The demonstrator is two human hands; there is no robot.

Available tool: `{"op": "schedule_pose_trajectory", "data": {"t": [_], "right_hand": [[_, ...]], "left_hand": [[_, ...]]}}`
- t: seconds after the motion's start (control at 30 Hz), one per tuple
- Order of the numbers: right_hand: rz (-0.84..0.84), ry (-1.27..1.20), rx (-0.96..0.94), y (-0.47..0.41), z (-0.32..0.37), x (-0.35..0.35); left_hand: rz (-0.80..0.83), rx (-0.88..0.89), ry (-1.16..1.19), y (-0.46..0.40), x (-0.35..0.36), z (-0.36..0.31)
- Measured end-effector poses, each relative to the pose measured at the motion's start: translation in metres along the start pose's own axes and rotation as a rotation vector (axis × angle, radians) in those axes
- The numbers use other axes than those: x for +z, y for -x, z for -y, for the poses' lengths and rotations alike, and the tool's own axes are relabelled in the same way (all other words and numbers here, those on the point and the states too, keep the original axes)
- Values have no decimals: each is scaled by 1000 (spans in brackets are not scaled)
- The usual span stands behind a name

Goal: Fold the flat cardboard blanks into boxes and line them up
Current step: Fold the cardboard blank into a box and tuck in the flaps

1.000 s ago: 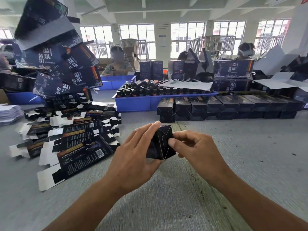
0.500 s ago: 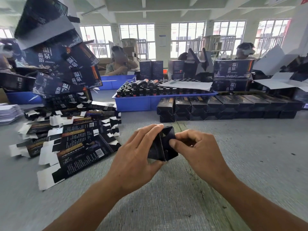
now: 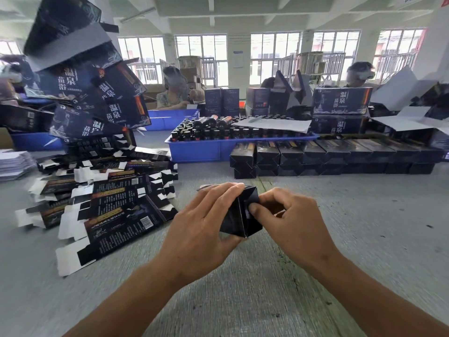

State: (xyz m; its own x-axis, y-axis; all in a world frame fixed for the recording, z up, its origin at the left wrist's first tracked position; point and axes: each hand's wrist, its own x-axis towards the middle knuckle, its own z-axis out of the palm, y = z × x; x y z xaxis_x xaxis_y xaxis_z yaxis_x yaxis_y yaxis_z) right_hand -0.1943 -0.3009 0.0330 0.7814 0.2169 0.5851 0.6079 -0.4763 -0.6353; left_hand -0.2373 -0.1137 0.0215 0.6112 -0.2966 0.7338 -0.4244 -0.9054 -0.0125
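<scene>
A small dark box [image 3: 239,217], folded up with one end facing me, hangs above the grey table [image 3: 352,227]. My left hand [image 3: 201,227] wraps its left side, fingers over the top. My right hand [image 3: 289,220] pinches its right face, thumb pressed on the end flap. A spread heap of flat dark blanks [image 3: 104,205] with white tabs lies to the left. Behind, a row of finished dark boxes [image 3: 323,156], stacked two high, runs to the right.
A blue tray of dark bottles [image 3: 218,149] stands behind the box row, with a white sheet [image 3: 272,124] on it. Large dark printed cartons [image 3: 80,81] tower at the left. White paper stacks [image 3: 14,164] lie far left. Two people sit at the far side.
Both hands have lifted the box slightly and turned it, the left fingers sliding further over its top while the right thumb presses in on the end flap.
</scene>
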Motion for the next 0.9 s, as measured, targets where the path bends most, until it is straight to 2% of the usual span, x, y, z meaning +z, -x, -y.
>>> {"op": "schedule_pose_trajectory", "data": {"t": [0.07,0.17,0.27,0.43,0.53,0.6,0.7,0.83,0.9], "right_hand": [[-18,16,-18,1,1,0],[46,-191,69,-2,0,-5],[81,-268,91,-3,-1,-8],[233,-178,87,4,3,-1],[131,-269,167,1,-2,4],[51,-365,281,-4,-7,2],[46,-530,413,-12,-14,-3],[181,-609,479,-11,-19,3],[213,-623,502,-9,-21,8]], "left_hand": [[-4,-12,19,0,0,0],[-10,-55,65,-1,-1,-1],[-4,-70,95,0,-1,-3],[4,14,84,-1,2,-4],[21,78,97,0,7,-2],[-13,46,94,1,8,-1],[-130,-151,139,1,7,-1],[-181,-692,580,-6,-2,1],[-261,-819,652,-10,-5,6]]}}
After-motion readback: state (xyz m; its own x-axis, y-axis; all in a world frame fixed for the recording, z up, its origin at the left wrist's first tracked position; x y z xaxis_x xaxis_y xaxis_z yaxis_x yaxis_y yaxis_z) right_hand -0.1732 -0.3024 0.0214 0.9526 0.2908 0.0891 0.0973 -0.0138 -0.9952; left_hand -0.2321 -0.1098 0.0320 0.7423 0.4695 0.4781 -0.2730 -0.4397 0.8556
